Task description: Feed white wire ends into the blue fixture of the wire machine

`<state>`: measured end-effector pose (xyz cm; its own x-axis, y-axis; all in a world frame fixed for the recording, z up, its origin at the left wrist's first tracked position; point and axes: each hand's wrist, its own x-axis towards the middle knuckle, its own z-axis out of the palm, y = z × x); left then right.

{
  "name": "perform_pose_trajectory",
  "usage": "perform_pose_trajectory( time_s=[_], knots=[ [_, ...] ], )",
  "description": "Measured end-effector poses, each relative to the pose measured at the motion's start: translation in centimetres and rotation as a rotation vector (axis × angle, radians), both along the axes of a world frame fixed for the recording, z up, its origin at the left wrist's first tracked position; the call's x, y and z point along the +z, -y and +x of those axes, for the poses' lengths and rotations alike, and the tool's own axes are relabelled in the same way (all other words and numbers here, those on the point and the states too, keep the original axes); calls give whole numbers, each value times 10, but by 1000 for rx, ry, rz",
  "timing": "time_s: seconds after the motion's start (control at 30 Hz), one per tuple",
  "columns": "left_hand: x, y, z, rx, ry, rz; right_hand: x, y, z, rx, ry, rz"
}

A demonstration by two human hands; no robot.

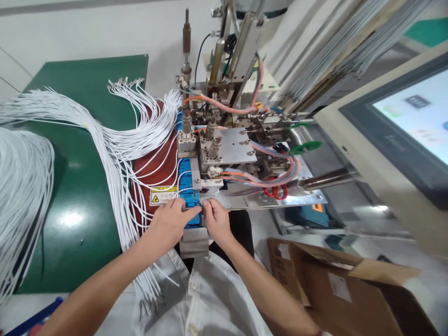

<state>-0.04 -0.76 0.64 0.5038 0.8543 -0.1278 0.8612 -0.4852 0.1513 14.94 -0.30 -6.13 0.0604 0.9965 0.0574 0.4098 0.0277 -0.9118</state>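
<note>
My left hand [170, 219] rests over the blue fixture strip [185, 177] at the machine's near left side. Its index finger stretches across a blue block while the other fingers curl under, hiding whatever they hold. From the right, my right hand [217, 221] meets that fingertip with thumb and index finger pinched together. Anything between them is too small to make out. Several white wires [159, 156] run from a large bundle [108, 186] into the blue strip. A warning label [163, 195] lies just beyond my left hand.
The machine [227, 144] carries metal cylinders, orange air hoses [224, 106] and a green-flanged spool [304, 147]. More white wires [24, 186] lie on the green table [77, 242]. A screen [416, 107] juts in at right, above an open cardboard box [329, 284].
</note>
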Motion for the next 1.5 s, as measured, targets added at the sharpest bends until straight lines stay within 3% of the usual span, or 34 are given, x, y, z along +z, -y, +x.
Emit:
perform_pose_trajectory(
  time_s=[0.3, 0.47, 0.63, 0.77, 0.87, 1.0, 1.2, 1.4, 1.5],
  knots=[
    [-2, -1, 0, -13, -28, 52, 2, -3, 4, 6, -34, -68],
    [-4, 5, -19, -137, 135, 32, 10, -2, 15, -126, -179, -93],
    [15, 22, -58, -188, 268, 78, 16, 4, 25, -156, -340, -95],
    [32, 37, -87, -208, 154, -79, 15, 9, 29, -140, -371, -98],
    [36, 46, -97, -268, 48, -148, 16, 11, 28, -125, -379, -88],
    [38, 47, -91, -293, 26, -127, 25, 14, 24, -95, -391, -75],
    [39, 38, -63, -310, 158, -247, 39, 24, 23, -44, -396, -111],
    [21, 53, -50, -376, -121, -132, 38, 32, 34, -42, -404, -120],
    [20, 56, -51, -390, -162, -128, 38, 33, 36, -73, -413, -129]
  ],
)
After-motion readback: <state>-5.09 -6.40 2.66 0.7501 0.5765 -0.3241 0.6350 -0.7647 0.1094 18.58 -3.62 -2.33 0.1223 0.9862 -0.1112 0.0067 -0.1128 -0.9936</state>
